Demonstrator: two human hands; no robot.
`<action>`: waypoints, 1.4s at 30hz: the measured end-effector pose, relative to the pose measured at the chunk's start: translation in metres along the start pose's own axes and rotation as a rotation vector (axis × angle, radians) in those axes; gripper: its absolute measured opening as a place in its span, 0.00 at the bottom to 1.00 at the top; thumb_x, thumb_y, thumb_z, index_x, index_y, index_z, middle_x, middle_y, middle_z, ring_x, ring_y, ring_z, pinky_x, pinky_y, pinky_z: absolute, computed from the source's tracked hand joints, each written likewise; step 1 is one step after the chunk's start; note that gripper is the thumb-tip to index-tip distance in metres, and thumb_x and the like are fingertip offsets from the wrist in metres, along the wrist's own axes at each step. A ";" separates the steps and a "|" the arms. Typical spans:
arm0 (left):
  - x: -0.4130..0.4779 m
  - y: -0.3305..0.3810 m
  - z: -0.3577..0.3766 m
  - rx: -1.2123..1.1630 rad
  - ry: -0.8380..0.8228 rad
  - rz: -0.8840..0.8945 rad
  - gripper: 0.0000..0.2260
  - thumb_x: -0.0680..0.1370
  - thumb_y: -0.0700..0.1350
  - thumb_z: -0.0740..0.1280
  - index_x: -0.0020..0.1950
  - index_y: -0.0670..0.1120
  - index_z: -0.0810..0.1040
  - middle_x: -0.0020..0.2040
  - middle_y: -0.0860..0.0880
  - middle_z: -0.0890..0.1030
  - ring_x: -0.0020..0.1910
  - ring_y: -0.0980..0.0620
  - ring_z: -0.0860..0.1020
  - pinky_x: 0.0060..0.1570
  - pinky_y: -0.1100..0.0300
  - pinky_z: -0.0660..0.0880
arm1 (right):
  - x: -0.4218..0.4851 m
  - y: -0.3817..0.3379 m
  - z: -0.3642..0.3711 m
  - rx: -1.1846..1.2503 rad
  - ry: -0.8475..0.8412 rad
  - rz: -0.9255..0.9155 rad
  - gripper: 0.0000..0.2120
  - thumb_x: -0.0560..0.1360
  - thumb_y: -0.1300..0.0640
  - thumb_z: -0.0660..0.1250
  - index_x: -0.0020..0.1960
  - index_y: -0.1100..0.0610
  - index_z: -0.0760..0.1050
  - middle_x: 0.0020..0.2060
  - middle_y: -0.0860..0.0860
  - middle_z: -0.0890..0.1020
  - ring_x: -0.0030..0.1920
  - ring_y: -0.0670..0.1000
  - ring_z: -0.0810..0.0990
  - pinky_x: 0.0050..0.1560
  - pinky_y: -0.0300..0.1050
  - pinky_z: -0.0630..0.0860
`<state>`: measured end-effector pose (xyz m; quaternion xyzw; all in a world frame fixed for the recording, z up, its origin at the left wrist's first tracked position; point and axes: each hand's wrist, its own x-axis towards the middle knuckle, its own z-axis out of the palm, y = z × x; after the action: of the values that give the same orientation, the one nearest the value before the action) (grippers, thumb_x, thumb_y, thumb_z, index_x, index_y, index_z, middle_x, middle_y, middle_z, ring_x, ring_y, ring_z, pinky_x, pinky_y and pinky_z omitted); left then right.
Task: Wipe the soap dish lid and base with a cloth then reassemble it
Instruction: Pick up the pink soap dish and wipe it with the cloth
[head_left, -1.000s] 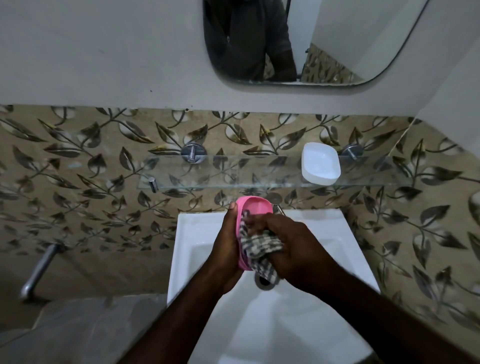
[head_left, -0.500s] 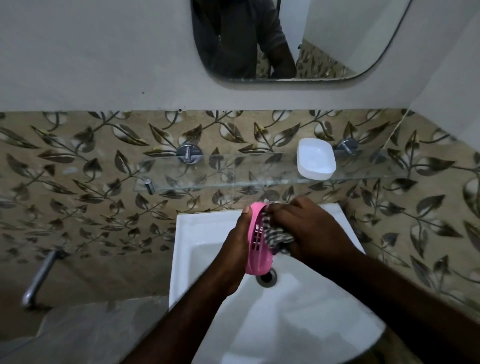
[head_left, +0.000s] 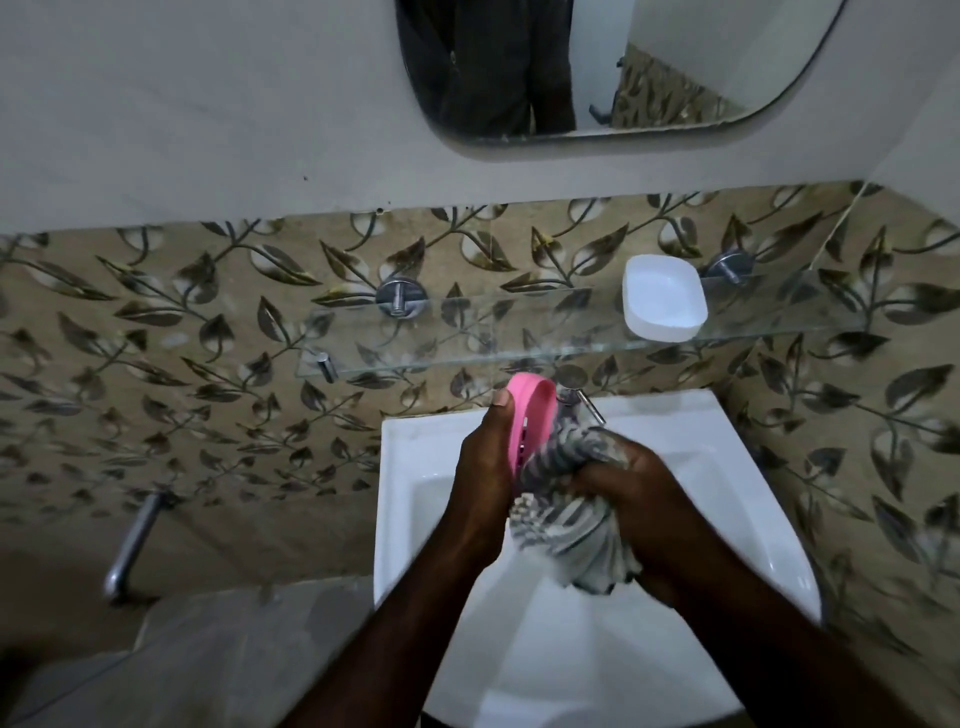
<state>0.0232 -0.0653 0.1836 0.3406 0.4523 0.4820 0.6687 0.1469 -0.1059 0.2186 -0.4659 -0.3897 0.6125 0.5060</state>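
Pink soap dish piece, slotted, so likely the drain tray or base, was held on edge over the white sink, just in front of the tap. Left hand was clamped round its outer face, thumb hooked over the top rim, grip closed on it. Checked cloth was bunched and pressed into the piece's open side by the right hand, fingers curled tight round the wad; loose tail of cloth hung down toward the basin. White soap dish part sat open side up on the glass shelf above, well apart from the hands.

Judged step: mid-wipe of the pink piece, reassembly not yet started.

Risks: wet plastic held only by one edge-on grip could slip under the wiping push and drop into the sink. Hanging cloth might snag the tap. White part sat near the shelf's front edge; a knock while reaching up could tip it off.
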 end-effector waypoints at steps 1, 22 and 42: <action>-0.001 0.003 0.001 0.072 -0.012 0.001 0.32 0.68 0.69 0.64 0.58 0.46 0.82 0.54 0.39 0.84 0.56 0.37 0.81 0.59 0.39 0.75 | 0.002 -0.008 -0.004 0.070 0.057 -0.049 0.13 0.73 0.74 0.60 0.51 0.66 0.79 0.44 0.62 0.84 0.45 0.57 0.84 0.44 0.47 0.81; -0.013 0.022 0.001 0.760 -0.119 0.166 0.13 0.70 0.42 0.64 0.42 0.62 0.78 0.36 0.60 0.81 0.34 0.62 0.77 0.37 0.62 0.73 | 0.025 0.002 -0.010 -1.219 0.075 -0.886 0.24 0.70 0.64 0.58 0.66 0.61 0.74 0.65 0.52 0.73 0.68 0.53 0.67 0.70 0.41 0.62; -0.016 0.019 0.004 0.795 -0.085 0.154 0.08 0.69 0.43 0.64 0.41 0.55 0.79 0.28 0.56 0.77 0.27 0.57 0.71 0.29 0.64 0.66 | 0.023 0.016 -0.003 -1.042 0.104 -0.653 0.32 0.69 0.72 0.60 0.72 0.54 0.68 0.71 0.52 0.67 0.73 0.48 0.62 0.72 0.44 0.57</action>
<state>0.0184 -0.0754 0.2062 0.6251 0.5486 0.3039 0.4647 0.1440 -0.0858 0.1982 -0.5377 -0.7351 0.1314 0.3915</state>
